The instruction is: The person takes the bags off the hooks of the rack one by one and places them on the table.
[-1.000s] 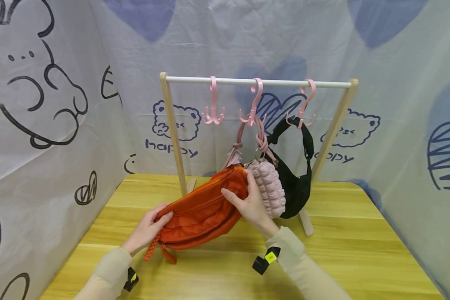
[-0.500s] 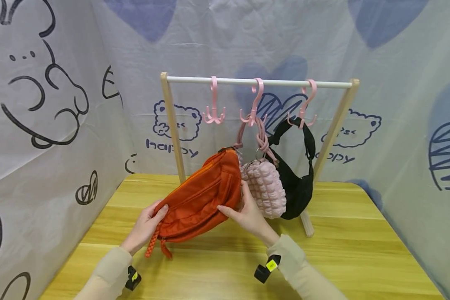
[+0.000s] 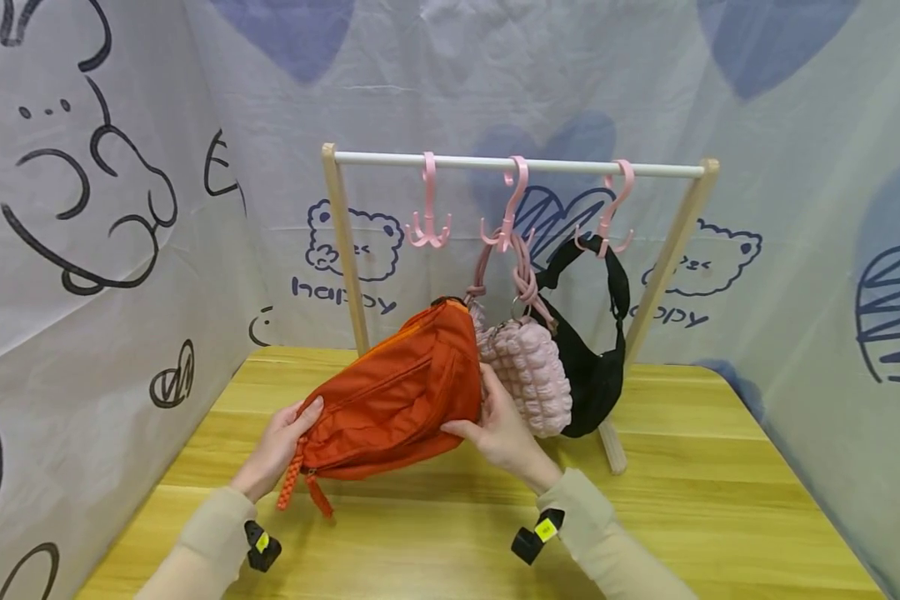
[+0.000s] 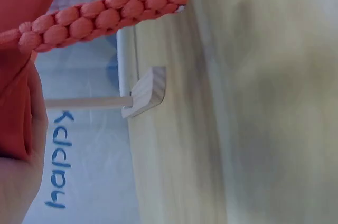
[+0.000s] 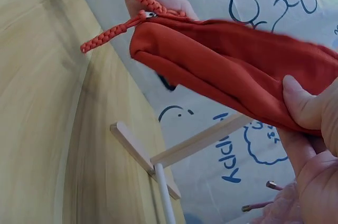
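An orange-red waist bag [image 3: 393,387] is held tilted above the table, its right end higher than its left. My left hand [image 3: 279,442] grips the left end, thumb over the front, beside two dangling braided zipper pulls [image 3: 291,479]. At the lower right end, my right hand [image 3: 502,421] pinches the bag between thumb and fingers, which the right wrist view shows as well. Just right of the bag, a pink puffy bag [image 3: 532,375] hangs by knotted cords from the middle pink hook [image 3: 508,208]. A black bag [image 3: 600,375] hangs from the right hook [image 3: 607,212].
A rack with a white rail [image 3: 465,160] and wooden legs [image 3: 348,258] stands on the wooden table [image 3: 690,492]. The left pink hook [image 3: 427,217] carries no bag. Printed cloth [image 3: 120,275] encloses the left side, back and right side.
The waist bag has shifted left, away from the pink bag, and its right end has risen. My right hand has slid to a lower hold on it; my left hand has moved slightly left.
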`<state>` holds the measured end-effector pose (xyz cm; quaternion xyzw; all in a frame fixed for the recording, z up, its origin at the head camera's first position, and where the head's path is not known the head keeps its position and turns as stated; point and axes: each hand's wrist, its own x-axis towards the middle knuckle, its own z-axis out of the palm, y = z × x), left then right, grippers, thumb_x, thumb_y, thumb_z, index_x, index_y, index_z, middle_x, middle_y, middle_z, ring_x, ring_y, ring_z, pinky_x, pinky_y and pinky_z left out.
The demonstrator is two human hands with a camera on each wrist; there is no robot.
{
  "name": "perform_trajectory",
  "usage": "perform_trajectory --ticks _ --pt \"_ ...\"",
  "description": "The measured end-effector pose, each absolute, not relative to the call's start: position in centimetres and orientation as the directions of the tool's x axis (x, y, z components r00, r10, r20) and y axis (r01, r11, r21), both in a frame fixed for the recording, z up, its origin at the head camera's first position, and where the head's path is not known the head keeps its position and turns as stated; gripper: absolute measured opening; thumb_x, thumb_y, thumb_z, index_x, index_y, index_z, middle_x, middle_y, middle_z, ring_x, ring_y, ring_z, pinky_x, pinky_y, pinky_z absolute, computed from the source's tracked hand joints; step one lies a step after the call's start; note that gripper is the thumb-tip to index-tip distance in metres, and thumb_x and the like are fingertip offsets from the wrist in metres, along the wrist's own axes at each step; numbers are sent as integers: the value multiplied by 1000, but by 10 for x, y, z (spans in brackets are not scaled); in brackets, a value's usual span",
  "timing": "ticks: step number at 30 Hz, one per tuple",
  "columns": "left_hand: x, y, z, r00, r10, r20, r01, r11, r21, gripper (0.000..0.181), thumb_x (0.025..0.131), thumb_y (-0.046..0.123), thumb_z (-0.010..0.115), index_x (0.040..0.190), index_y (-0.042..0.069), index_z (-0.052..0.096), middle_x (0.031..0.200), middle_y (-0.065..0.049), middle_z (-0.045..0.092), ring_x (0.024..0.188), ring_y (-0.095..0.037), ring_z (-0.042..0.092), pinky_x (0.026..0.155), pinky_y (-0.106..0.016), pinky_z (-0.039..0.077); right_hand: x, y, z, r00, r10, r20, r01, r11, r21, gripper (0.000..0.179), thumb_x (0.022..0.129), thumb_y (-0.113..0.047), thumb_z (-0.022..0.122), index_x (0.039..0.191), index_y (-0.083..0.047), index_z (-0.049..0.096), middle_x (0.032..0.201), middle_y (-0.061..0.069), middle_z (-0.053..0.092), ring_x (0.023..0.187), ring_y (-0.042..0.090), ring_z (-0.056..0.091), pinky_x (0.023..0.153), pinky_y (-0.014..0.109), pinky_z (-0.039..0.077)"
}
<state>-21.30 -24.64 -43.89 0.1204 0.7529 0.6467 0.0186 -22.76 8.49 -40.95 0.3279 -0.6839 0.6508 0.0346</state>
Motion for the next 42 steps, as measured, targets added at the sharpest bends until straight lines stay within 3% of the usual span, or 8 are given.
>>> perform_trajectory --ticks 3,7,14,20,26,32,36,42 --pt "-216 -252 -436 -966 224 129 152 85 985 32 110 35 39 125 18 62 109 20 71 102 2 65 88 -18 53 -228 86 -410 -772 -411 485 -505 -66 -861 81 81 17 72 148 -4 31 150 22 45 128 3 54 103 22 49" --pt "-218 -257 -433 -958 252 139 168 98 981 29 110 33 39 115 22 66 106 18 71 98 1 64 86 -20 52 -229 87 -411 -768 -436 469 -482 -90 -872 85 79 15 75 149 -5 31 150 22 45 128 5 55 102 26 52" --pt "-216 -263 -428 -952 255 166 211 161 964 27 110 26 42 103 18 67 89 13 72 80 -3 67 73 -24 56 -229 89 -409 -835 -439 331 -336 -69 -939 80 87 -12 79 151 -8 29 150 23 47 135 37 52 102 30 53" --pt "-217 -264 -422 -949 268 166 240 272 932 28 108 26 48 114 6 67 90 10 73 78 -6 69 72 -27 58 -231 85 -404 -901 -358 243 -238 -61 -969 66 100 -22 63 155 -12 27 150 19 48 132 23 54 111 33 45" --pt "-216 -265 -416 -934 320 158 266 327 907 36 107 25 50 124 -4 63 92 8 74 80 -8 71 73 -29 59 -235 80 -402 -934 -256 249 -241 -60 -969 47 103 -19 56 147 -13 44 135 11 58 116 11 58 108 26 44" --pt "-217 -265 -416 -933 312 181 292 360 886 31 107 25 51 116 0 66 92 6 72 80 -8 67 74 -27 56 -233 74 -398 -941 -249 231 -173 -233 -957 41 101 -11 56 141 -7 49 116 -5 65 105 8 63 97 23 51" --pt "-218 -264 -418 -935 300 189 304 403 864 28 106 27 53 115 5 68 101 -3 71 86 -5 65 78 -25 55 -231 72 -394 -939 -276 203 -99 -351 -931 47 99 -7 57 143 -10 41 118 -6 61 107 10 62 98 25 51" --pt "-218 -265 -421 -952 273 135 251 451 857 31 105 34 55 118 10 69 109 -8 72 91 -1 65 82 -23 54 -229 71 -389 -949 -269 165 -71 -328 -942 56 95 -5 62 145 -8 38 121 -2 60 107 12 62 96 26 52"
